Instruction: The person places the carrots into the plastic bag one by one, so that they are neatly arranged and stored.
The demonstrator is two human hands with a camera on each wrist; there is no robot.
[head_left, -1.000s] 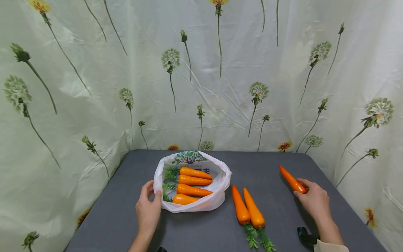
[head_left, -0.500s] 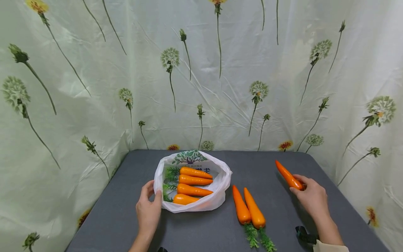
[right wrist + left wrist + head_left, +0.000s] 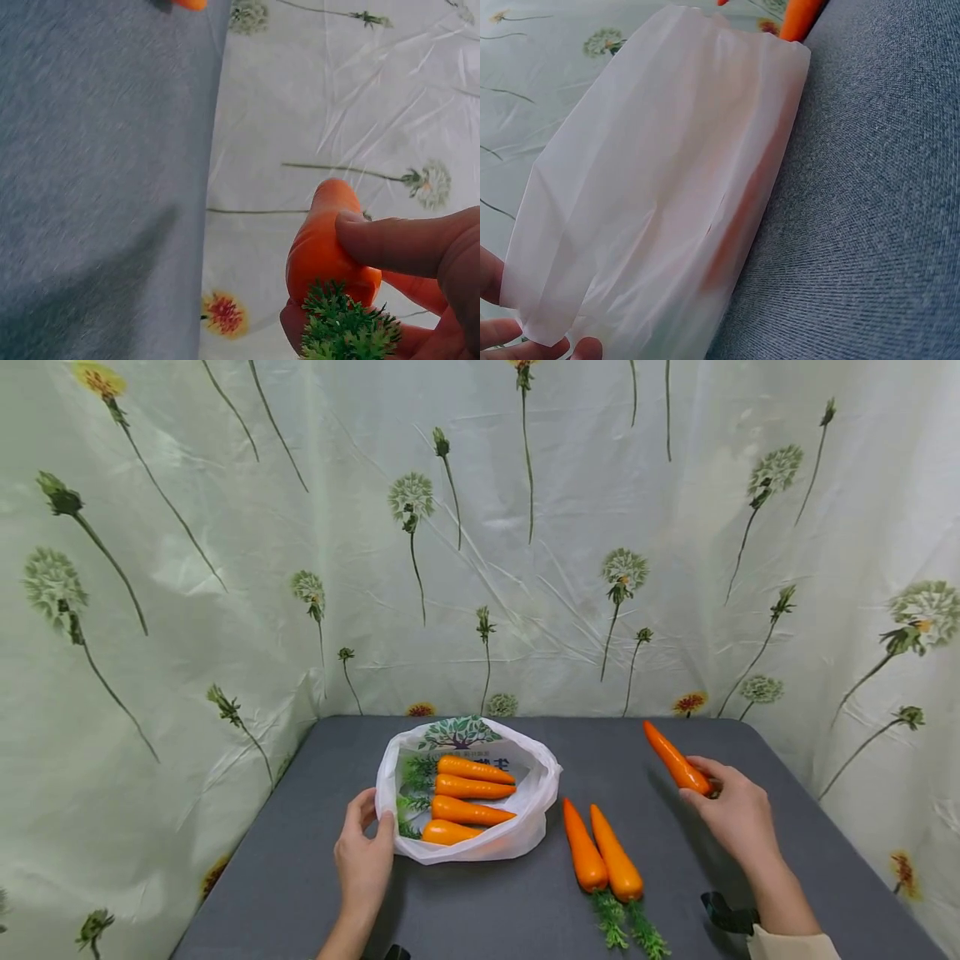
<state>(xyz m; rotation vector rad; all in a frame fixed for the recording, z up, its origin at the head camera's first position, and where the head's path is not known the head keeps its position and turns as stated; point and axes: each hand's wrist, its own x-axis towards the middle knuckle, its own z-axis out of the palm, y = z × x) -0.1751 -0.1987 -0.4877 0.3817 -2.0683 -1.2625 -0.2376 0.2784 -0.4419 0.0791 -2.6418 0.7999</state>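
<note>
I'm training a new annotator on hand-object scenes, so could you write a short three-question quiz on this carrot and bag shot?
1. Count: how many carrots lie inside the white plastic bag?
2. True or false: the right hand holds its carrot by the leafy end, tip pointing away from the person.
3. Choose one: the left hand is (a) lifting a carrot, (b) holding the edge of the bag, (c) flat on the grey table, apart from the bag.

Key
1. Four.
2. True; the right wrist view shows the green top by the fingers.
3. b. The two loose carrots lie untouched beside the bag.
</note>
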